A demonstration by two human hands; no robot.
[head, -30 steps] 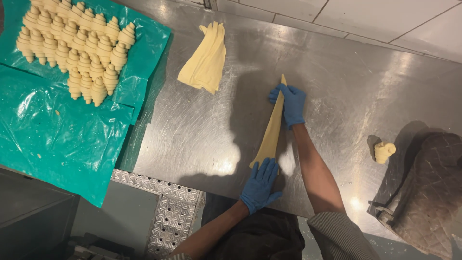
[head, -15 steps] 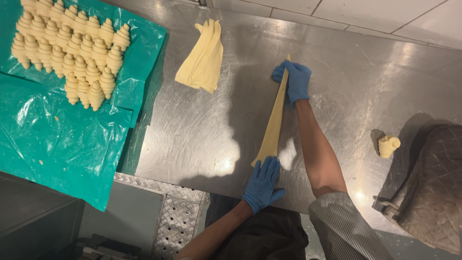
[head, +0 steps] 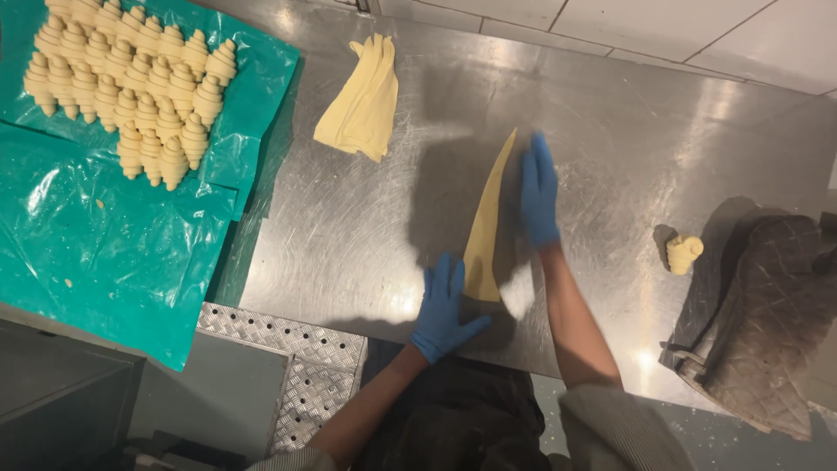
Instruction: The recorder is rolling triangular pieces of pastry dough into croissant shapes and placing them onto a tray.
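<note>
Scratched stainless steel covers the bench [head: 663, 131], with pale wall tiles along its far edge and a strip of ridged metal plate [head: 288, 349] at the near edge. A long, narrow triangle of dough [head: 484, 231] lies flat on the steel in front of the person, its thin tip pointing away and its wide end nearest the body. The left hand [head: 443, 310], in a blue glove, lies flat and spread beside the wide end, its fingers [head: 440, 279] touching the dough's left edge; it grips nothing. The right hand [head: 539, 192], also in a blue glove, lies flat and released just to the right of the upper half of the dough, fingers [head: 536, 161] stretched out toward the tip; whether they touch the dough cannot be told.

Farther back on the bench sits a stack of cut dough triangles [head: 362, 100], well apart from both hands. To the left, green plastic sheets [head: 105, 253] cover the bench, and the far one carries rows of rolled, unbaked croissants [head: 131, 87] packed close together. To the right, a single small rolled scrap of dough [head: 683, 253] stands alone, near a dark quilted oven mitt [head: 767, 323].
</note>
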